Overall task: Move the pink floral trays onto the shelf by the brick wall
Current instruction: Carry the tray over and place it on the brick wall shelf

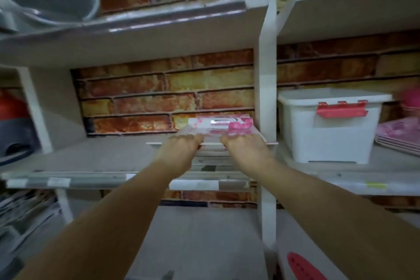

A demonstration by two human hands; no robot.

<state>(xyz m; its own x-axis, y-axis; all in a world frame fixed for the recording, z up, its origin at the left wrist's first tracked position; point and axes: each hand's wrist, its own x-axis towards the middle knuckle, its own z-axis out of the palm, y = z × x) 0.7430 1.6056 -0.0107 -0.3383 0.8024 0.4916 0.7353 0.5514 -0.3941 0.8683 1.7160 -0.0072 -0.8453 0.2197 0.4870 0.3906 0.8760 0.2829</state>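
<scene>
Left hand [179, 148]: fingers curled over the near edge of the pink floral trays [223, 126], holding them.
Right hand [244, 149]: gripping the same near edge, just beside the white upright post [268, 107].
Trays: a stack over the shelf [102, 157], its far end near the brick wall [141, 95].
Risk: a crooked push probably jams the right corner against the post; letting go too soon may tip the stack off the front lip.

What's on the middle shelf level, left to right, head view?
Red and grey object → left hand → right hand, both gripping the pink floral trays → white post → white bin with red latch → pink stack.
</scene>
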